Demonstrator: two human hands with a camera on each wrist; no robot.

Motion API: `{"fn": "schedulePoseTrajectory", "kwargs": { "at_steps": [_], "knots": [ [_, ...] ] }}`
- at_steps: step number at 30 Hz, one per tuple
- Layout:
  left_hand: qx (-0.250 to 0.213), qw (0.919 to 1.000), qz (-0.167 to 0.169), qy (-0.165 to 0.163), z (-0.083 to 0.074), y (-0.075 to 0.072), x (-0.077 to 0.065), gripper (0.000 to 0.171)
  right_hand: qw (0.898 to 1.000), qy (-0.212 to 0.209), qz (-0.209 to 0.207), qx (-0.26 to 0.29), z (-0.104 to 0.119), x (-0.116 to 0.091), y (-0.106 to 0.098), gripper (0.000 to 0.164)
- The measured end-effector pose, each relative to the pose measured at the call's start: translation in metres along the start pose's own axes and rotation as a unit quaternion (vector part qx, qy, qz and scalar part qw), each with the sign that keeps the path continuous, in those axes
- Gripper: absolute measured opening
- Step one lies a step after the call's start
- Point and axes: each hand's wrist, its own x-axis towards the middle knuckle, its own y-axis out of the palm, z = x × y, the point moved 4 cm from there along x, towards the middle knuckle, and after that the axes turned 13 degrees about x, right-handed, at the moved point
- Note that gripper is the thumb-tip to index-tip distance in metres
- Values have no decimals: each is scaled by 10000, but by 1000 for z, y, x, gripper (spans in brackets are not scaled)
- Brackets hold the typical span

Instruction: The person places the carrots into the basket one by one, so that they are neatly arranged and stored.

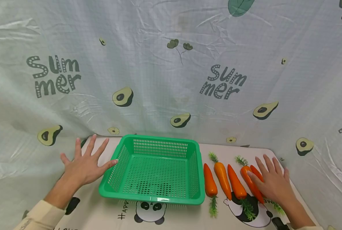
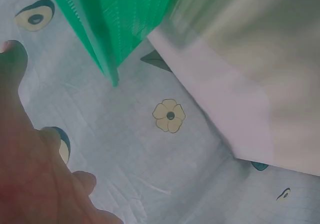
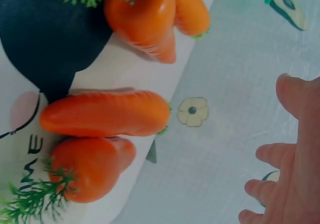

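A green plastic basket (image 1: 151,198) with slatted sides sits on the table, nothing inside it. Left of it hovers my left hand (image 1: 83,166), fingers spread, its thumb overlapping the basket's left rim in the head view. Several orange carrots with green leafy tops lie in a row right of the basket; the nearest carrot (image 1: 210,182) is close beside its wall. Tops alternate between facing away and facing me. My right hand (image 1: 274,183), fingers extended and holding nothing, is over the row's right end, partly hiding the last carrot (image 1: 256,172). In the right wrist view, carrots (image 3: 105,114) appear apart from that hand.
The pale tabletop (image 1: 102,207) carries panda prints and lettering. A whitish cloth (image 1: 159,73) printed with avocados, flowers and "Summer" rises behind the table and along both sides. The table's far edge runs just behind the basket and carrots.
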Motion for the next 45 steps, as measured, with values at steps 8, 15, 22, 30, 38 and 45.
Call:
{"fn": "schedulePoseTrajectory", "kwargs": {
  "at_steps": [8,15,22,30,38,45],
  "knots": [
    [160,9998,-82,55,0,8,0,98,9997,220,42,40,-15,-3,5,86],
    [125,9998,-99,107,-2,11,3,98,9992,364,114,136,-28,-8,10,85],
    [-5,9999,-13,131,-2,16,4,100,9990,369,218,102,-37,-8,11,83],
    [-135,9997,98,153,4,21,2,99,9985,383,334,178,-45,-6,20,81],
    [-551,9981,175,215,6,26,1,97,9972,279,469,512,-59,-6,26,80],
    [-1091,9932,103,399,5,33,-1,91,9928,508,697,827,-72,-7,29,88]
  ]
}}
